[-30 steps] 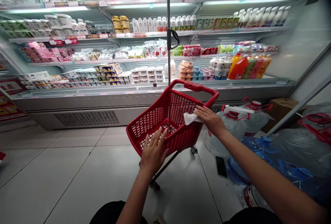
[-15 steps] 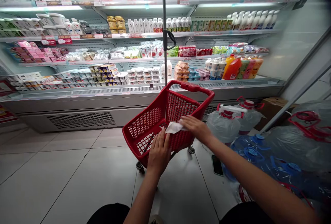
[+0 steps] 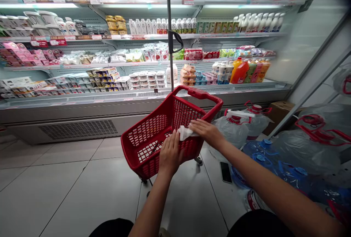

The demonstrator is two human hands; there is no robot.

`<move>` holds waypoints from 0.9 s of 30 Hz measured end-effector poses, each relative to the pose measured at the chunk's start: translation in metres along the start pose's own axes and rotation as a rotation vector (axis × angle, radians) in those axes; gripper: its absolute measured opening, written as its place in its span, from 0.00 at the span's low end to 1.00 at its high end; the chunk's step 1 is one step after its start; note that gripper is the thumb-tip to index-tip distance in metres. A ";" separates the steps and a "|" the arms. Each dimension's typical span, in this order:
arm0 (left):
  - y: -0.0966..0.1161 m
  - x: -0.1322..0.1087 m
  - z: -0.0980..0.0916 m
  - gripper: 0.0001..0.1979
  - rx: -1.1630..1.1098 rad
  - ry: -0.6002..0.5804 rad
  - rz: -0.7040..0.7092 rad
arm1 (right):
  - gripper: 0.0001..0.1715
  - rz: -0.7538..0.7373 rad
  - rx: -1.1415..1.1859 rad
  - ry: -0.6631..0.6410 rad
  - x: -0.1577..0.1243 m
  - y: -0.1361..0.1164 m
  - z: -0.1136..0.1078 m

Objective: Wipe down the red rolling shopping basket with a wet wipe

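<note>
A red plastic shopping basket cart (image 3: 148,127) on casters stands in front of me, its handle toward the fridge. My left hand (image 3: 170,153) lies on the near side rim, fingers stretched out and pointing up. Over the same rim, farther right, my right hand (image 3: 206,132) presses a crumpled white wipe (image 3: 185,133), its fingers wrapped over one end. The wipe rests on the rim between the two hands. Dark small items lie on the bottom of the cart, too small to name.
An open dairy fridge (image 3: 82,109) spans the back. Large water jugs (image 3: 233,131) and blue-capped bottles (image 3: 263,153) crowd the right. A black phone (image 3: 226,172) lies on the tiled floor (image 3: 104,193). A cardboard box (image 3: 279,114) stands behind the jugs.
The view has shifted slightly, so the shelves and cart appear farther left. My left hand has moved closer to the wipe and my right hand along the rim.
</note>
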State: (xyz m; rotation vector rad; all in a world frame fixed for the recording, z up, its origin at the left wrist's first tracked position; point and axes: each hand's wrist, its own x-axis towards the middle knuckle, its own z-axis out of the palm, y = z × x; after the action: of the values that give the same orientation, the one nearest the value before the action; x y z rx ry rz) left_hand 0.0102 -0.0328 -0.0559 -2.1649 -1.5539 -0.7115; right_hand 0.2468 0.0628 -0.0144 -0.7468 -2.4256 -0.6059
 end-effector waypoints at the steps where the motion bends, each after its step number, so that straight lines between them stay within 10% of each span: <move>1: -0.002 -0.002 -0.001 0.38 0.013 -0.001 0.013 | 0.26 0.047 -0.032 0.010 -0.004 0.017 -0.006; 5: -0.003 -0.010 -0.003 0.40 0.028 0.019 0.001 | 0.28 0.270 -0.133 0.056 -0.019 0.068 -0.025; 14: 0.009 -0.016 -0.002 0.41 0.019 0.056 0.006 | 0.30 -0.027 0.064 0.002 0.002 -0.029 0.009; 22: 0.014 -0.023 -0.010 0.39 0.033 0.024 -0.009 | 0.29 0.254 -0.121 0.043 -0.021 0.061 -0.034; 27: 0.035 -0.016 -0.001 0.39 -0.012 0.015 -0.018 | 0.28 0.156 -0.077 0.027 -0.014 0.015 -0.004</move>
State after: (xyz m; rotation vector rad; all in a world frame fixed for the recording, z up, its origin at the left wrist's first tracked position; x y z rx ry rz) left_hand 0.0389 -0.0563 -0.0648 -2.1523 -1.5669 -0.7432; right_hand 0.2678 0.0668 -0.0162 -0.9436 -2.3040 -0.6449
